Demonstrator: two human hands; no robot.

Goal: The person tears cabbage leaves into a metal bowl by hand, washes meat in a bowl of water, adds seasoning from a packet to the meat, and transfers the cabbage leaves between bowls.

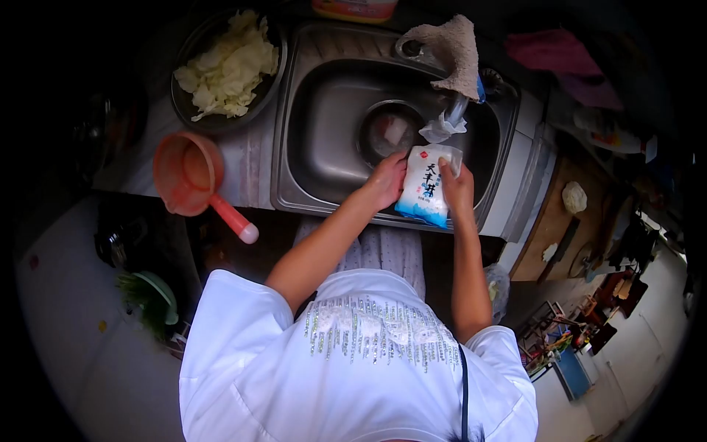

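Observation:
Over the front of the sink I hold a white and blue plastic packet (426,193) with large dark Chinese characters on its face. My right hand (458,190) grips its upper right side, thumb on the front. At the packet's left edge, my left hand (389,181) is closed on it, the fingers partly hidden behind. Just beyond, a round dark vessel (366,140) sits in the steel sink (324,103), with a pale pinkish piece (395,130) inside. The tap (456,110) has whitish material (442,130) wrapped round its end, close above the packet.
A bowl of torn cabbage leaves (228,70) stands left of the sink, with a red dipper (188,173) below it. A beige cloth (458,51) hangs over the tap. On the right, a wooden board (541,225) carries a pale round vegetable (574,197) and a dark knife (560,250).

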